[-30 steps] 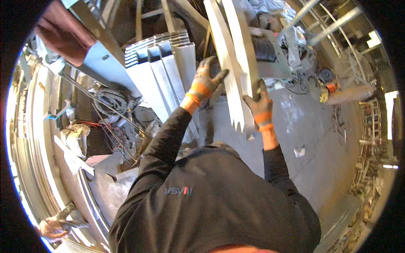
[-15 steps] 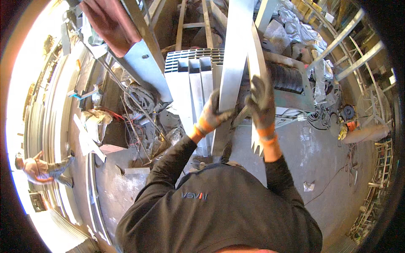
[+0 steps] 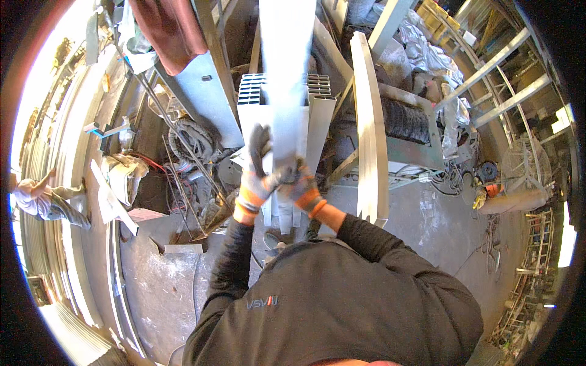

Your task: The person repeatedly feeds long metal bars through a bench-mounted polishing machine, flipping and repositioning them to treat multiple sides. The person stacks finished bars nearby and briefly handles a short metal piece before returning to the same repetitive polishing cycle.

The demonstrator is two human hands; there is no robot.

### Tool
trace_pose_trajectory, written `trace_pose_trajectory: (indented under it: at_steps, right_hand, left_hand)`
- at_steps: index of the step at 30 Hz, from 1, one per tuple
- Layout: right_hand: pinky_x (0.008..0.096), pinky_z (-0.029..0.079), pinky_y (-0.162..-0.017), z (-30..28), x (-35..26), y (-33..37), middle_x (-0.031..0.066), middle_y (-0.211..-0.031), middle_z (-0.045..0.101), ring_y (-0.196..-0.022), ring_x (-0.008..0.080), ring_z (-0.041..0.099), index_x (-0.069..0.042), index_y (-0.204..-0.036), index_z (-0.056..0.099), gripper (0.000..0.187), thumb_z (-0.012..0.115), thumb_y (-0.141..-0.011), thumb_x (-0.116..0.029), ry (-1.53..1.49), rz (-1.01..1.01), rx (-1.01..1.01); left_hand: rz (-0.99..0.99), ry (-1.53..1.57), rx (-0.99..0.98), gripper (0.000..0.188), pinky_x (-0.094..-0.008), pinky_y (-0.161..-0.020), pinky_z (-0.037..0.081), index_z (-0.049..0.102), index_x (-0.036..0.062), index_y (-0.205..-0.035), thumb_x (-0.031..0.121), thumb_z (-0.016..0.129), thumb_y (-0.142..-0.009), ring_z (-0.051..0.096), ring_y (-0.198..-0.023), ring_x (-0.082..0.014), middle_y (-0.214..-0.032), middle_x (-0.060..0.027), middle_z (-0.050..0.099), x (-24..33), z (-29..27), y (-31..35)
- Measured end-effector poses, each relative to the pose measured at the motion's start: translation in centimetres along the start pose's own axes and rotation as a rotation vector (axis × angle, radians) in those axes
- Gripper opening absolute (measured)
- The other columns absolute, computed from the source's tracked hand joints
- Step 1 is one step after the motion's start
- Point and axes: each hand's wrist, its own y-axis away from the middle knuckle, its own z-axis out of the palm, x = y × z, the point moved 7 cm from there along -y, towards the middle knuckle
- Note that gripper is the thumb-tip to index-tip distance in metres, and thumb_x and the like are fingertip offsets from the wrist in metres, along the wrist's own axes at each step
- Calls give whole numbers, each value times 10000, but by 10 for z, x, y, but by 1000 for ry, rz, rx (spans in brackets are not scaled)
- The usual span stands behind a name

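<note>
In front of me a long pale metal profile (image 3: 285,73) runs from the top of the picture down to my gloved hands, its upper part washed out by glare. My left hand (image 3: 256,183) holds its left edge near the lower end, fingers pointing up along the side and thumb across the face. On the right side my right hand (image 3: 303,186) grips the same end, its fingers partly hidden. Behind the held profile stands a stack of profiles (image 3: 250,116) with hollow ends up. Another long profile (image 3: 370,134) leans on its own to the right, apart from my hands.
Right of the stack stands a green metal frame (image 3: 415,149) with a dark coil. A hose (image 3: 194,143), rods and scrap lie left. Long profiles (image 3: 67,201) line the far left, where another person (image 3: 46,198) walks. A fan (image 3: 525,165) stands at right.
The profile in my left hand has moved left over the stack. My right hand has left the right-hand profile and come across to the held one. The other person has shifted slightly left.
</note>
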Motion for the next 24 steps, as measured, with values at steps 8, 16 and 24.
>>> trace_pose_trajectory:
  at_steps: [8, 16, 24]
  right_hand:
    - [451, 476, -1239, -37, 2, 3, 257, -1625, 559, -1478, 381, 582, -3, -1700, 392, 1004, 924, -907, -315, 665, -45, -193]
    - [422, 523, -1210, -182, -41, 99, 229, -1539, 669, -1429, 343, 655, 0, -1620, 537, 782, 885, -957, -226, 826, -75, 160]
    - [419, 559, -1135, -183, -12, 158, 172, -1603, 634, -1343, 288, 698, -31, -1639, 524, 782, 886, -976, -231, 696, 198, 151]
  left_hand:
    - [-227, -170, 256, 817, -359, -994, 594, 506, -20, -1497, 107, 993, -853, 689, -1141, -187, -1318, -123, 721, -42, -22, -34]
    - [-626, -196, 157, 839, -362, -957, 616, 593, -21, -1446, 174, 1041, -764, 749, -1042, -208, -1170, -124, 784, -231, -66, 45]
    - [-590, -549, 113, 768, -483, -981, 605, 614, 8, -1408, 249, 964, -768, 749, -1107, -392, -1204, -192, 763, -284, -63, 39]
